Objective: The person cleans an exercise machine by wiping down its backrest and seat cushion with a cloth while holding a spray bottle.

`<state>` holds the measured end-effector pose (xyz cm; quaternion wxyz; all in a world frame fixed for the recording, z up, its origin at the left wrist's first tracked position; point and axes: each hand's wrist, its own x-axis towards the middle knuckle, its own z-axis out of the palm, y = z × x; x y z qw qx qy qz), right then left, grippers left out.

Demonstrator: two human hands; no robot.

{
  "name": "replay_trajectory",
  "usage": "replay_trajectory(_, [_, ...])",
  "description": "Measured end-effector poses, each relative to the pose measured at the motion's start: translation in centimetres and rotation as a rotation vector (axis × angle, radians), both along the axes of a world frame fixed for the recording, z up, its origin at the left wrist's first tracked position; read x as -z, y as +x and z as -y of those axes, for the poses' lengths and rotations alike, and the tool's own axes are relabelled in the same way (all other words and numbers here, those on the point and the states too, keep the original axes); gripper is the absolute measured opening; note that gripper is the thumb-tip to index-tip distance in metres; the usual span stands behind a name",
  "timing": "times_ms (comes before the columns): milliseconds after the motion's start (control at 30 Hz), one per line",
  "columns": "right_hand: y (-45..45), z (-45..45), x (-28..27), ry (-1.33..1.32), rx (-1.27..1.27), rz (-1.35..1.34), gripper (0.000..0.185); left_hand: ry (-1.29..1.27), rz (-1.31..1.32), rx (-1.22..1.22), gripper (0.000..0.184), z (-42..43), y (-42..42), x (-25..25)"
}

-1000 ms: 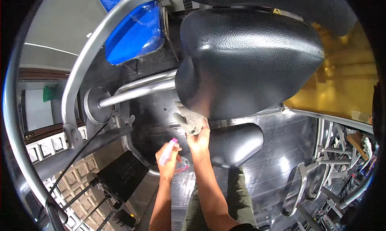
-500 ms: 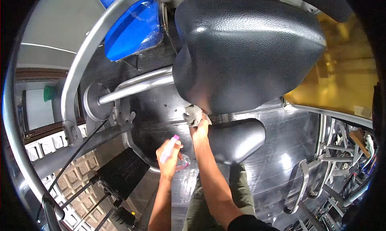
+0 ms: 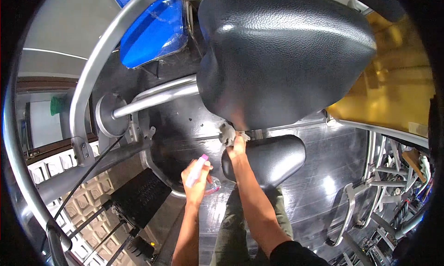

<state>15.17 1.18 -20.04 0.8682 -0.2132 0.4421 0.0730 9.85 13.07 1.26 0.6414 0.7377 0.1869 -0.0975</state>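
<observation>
My left hand is wrapped round a clear spray bottle with a pink-and-white spray head, held low left of centre. A crumpled greyish-white cloth is gripped in my right hand, at the lower edge of the large black padded backrest. Whether the cloth touches the pad's surface I cannot tell. Just below that hand is a smaller black padded seat, partly covered by my right forearm.
A curved grey metal frame and a bar stand to the left. Behind is a blue chair. A gold panel is at the right, above metal racks. A black footplate lies lower left.
My right hand with the cloth has shifted slightly right along the backrest's lower edge. My left hand and the spray bottle have barely moved.
</observation>
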Motion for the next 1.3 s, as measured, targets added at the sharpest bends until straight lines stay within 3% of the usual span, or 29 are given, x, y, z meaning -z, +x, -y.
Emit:
replay_trajectory(67, [-1.8, 0.1, -0.5, -0.065, 0.089, -0.123, 0.028, -0.011, -0.022, -0.006, 0.018, 0.4, -0.3, -0.2])
replay_trajectory(167, [-1.7, 1.1, -8.9, -0.155, 0.094, -0.086, 0.027, -0.074, -0.069, -0.074, 0.007, 1.1, -0.4, -0.1])
replay_trajectory(200, [-1.7, 1.1, -9.4, -0.153, 0.091, -0.091, 0.027, -0.074, -0.081, -0.083, 0.007, 1.2, -0.6, 0.0])
replay_trajectory(267, [-1.3, 1.2, -10.0, -0.592, -0.002, -0.096, 0.033, -0.076, -0.101, -0.093, 0.007, 1.4, -1.1, 0.3])
replay_trajectory(333, [-1.1, 0.4, -9.2, -0.711, 0.025, -0.143, 0.038, -0.045, -0.080, -0.054, 0.015, 1.5, -1.3, 0.7])
replay_trajectory(433, [-0.5, -0.6, -8.3, -0.702, 0.116, -0.253, 0.037, -0.026, -0.101, -0.066, 0.014, 2.0, -1.4, 0.6])
replay_trajectory(500, [-0.6, -0.9, -7.2, -0.480, 0.269, -0.279, 0.035, -0.021, -0.111, -0.054, 0.014, 2.2, -1.4, 0.3])
replay_trajectory(567, [-1.0, -0.8, -3.7, -0.418, 0.277, -0.298, 0.035, -0.010, -0.106, -0.036, 0.013, 2.4, -1.1, -0.2])
replay_trajectory(667, [-0.6, -0.1, -4.3, -0.390, 0.237, -0.312, 0.035, 0.036, -0.113, -0.015, 0.014, 2.3, -0.9, -0.6])
replay_trajectory(733, [-0.3, -0.1, -6.4, -0.715, 0.285, -0.214, 0.035, 0.014, -0.105, -0.030, 0.014, 2.0, -1.3, 0.3])
replay_trajectory(800, [0.0, -0.3, -9.5, -0.791, 0.248, -0.311, 0.031, -0.003, -0.095, -0.043, 0.015, 2.0, -1.3, 0.6])
replay_trajectory(867, [-0.2, -0.4, -12.3, -0.950, 0.167, -0.082, 0.030, 0.000, -0.101, -0.035, 0.015, 2.0, -1.3, 0.4])
replay_trajectory(933, [-1.5, 0.5, -10.7, -1.089, 0.059, -0.044, 0.023, -0.002, -0.102, -0.039, 0.015, 2.1, -1.3, 0.3])
replay_trajectory(1000, [-2.4, 2.1, -8.7, -1.413, -0.131, 0.167, 0.031, -0.007, -0.098, -0.046, 0.014, 2.1, -1.1, 0.3])
replay_trajectory(1033, [-2.7, 2.5, -7.7, -1.134, -0.117, 0.015, 0.034, -0.026, -0.097, -0.047, 0.008, 2.1, -1.0, 0.3])
replay_trajectory(1133, [-1.4, 4.6, -5.7, -1.108, 0.018, -0.195, 0.045, -0.043, -0.062, -0.025, 0.007, 2.1, -0.9, 0.7])
replay_trajectory(1200, [-1.4, 5.0, -6.2, -1.157, -0.023, -0.256, 0.054, -0.036, -0.039, 0.003, 0.013, 2.1, -0.9, 1.0])
replay_trajectory(1267, [-1.2, 4.2, -9.4, -1.123, 0.052, -0.158, 0.048, -0.052, -0.028, 0.013, 0.013, 2.3, -0.9, 1.3])
replay_trajectory(1300, [-1.4, 3.7, -9.9, -1.247, 0.079, -0.050, 0.030, -0.051, -0.033, 0.016, 0.013, 2.4, -0.8, 1.4])
